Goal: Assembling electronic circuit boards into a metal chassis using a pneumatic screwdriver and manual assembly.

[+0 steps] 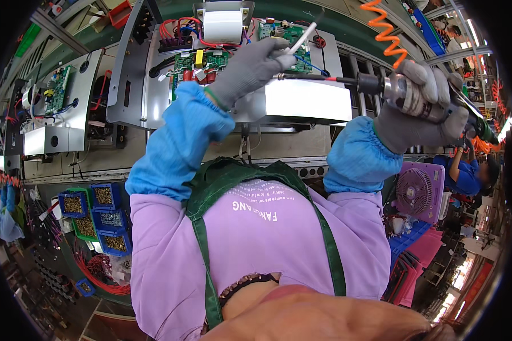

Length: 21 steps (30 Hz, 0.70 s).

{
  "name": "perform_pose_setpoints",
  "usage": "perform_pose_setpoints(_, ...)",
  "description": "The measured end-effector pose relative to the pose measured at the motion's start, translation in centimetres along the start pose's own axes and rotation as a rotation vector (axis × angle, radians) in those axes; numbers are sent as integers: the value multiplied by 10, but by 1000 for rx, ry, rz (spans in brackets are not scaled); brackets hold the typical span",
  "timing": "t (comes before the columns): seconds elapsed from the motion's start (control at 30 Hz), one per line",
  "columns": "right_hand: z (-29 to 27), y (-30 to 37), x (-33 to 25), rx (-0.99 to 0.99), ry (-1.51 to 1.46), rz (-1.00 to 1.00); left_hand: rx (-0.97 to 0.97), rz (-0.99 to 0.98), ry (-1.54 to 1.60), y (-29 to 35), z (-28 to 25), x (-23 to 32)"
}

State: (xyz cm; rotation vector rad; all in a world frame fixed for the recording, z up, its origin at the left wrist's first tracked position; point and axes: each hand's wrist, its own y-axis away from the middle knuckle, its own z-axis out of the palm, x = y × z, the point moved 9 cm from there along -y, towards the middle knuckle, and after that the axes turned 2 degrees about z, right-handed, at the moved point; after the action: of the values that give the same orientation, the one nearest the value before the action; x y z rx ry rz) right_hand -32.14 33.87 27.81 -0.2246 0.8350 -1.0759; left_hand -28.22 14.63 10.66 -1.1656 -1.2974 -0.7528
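My left hand point(250, 71), in a grey glove, is closed over the open metal chassis point(148, 96). A slim white stick with a thin dark tip point(302, 38) juts up from its fingers; I cannot tell its exact kind. My right hand point(424, 102), also gloved, wraps round a power screwdriver point(401, 94) held level. Its long bit point(318, 78) points left, and the end is close by my left fingertips; whether they touch it, or a screw sits there, I cannot make out. Below lie a green circuit board point(202, 61), another board point(301, 48) and a bright metal plate point(313, 102).
A second chassis point(68, 108) stands to the left. An orange coiled hose point(384, 28) hangs over the right side. Blue bins of small fasteners point(102, 196) are at lower left. A purple fan point(418, 190) stands at right, with a person in blue point(465, 173) beyond it.
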Motion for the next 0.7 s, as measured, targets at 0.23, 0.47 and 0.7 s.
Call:
perform_pose_setpoints(0.23, 17, 5, -3, -172, -28, 21, 238, 170, 201, 19, -69, 43)
perform_pose_setpoints(0.47, 36, -7, 35, -388, -82, 130, 238, 36, 135, 111, -112, 38)
perform_pose_setpoints(0.7, 68, -5, 133, -457, 58, 288, 285, -472, 80, 182, -98, -44)
